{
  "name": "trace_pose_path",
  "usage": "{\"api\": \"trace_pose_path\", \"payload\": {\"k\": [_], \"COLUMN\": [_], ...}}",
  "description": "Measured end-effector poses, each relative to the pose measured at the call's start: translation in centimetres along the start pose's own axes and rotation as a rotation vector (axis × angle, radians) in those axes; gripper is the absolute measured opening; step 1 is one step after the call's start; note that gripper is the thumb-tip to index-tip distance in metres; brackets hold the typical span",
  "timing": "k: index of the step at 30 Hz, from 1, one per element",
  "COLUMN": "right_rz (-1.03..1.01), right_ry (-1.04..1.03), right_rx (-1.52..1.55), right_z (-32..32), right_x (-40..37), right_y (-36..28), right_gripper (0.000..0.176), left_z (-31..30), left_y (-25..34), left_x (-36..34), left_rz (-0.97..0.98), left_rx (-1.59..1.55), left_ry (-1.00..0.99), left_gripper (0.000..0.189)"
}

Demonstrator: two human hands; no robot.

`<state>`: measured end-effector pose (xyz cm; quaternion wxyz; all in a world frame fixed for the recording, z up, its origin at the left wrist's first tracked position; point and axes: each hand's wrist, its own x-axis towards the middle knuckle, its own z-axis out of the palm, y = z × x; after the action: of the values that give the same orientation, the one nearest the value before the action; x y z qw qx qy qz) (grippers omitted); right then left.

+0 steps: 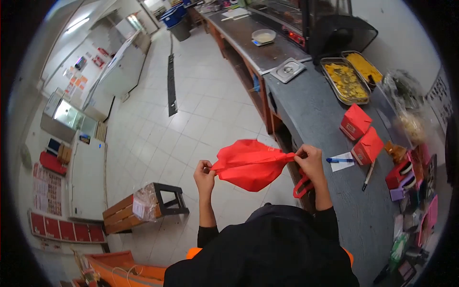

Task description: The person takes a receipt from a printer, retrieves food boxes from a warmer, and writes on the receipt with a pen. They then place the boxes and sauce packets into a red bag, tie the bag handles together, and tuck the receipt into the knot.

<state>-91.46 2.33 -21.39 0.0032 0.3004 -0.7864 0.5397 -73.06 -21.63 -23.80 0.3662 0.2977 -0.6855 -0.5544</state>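
Observation:
A red plastic bag (249, 164) hangs stretched between my two hands, in front of my chest and above the tiled floor. My left hand (204, 175) pinches its left end. My right hand (311, 159) grips the right end beside the grey counter (315, 112), with a red bag handle loop (302, 186) dangling under that wrist.
On the counter lie two red food boxes (361, 135), a slip of paper with a blue pen (341, 160), another pen (367, 175) and two trays of yellow food (353, 76). A wooden bench (143, 206) stands on the floor to the left. Chest freezers line the left wall.

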Motion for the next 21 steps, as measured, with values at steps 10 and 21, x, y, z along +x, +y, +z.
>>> {"api": "trace_pose_path", "payload": {"k": [10, 21], "right_rz": [0.126, -0.013], "right_ry": [-0.158, -0.145], "right_rx": [0.685, 0.704], "right_z": [1.9, -2.1], "right_x": [-4.0, -6.5], "right_y": [-1.1, -11.4], "right_gripper": [0.020, 0.027], "left_z": [9.8, 11.7], "left_y": [4.0, 2.6], "left_x": [-4.5, -3.9], "left_rz": [-0.091, -0.309], "left_rx": [-0.437, -0.443], "left_ry": [-0.457, -0.579], "left_gripper": [0.024, 0.021]}}
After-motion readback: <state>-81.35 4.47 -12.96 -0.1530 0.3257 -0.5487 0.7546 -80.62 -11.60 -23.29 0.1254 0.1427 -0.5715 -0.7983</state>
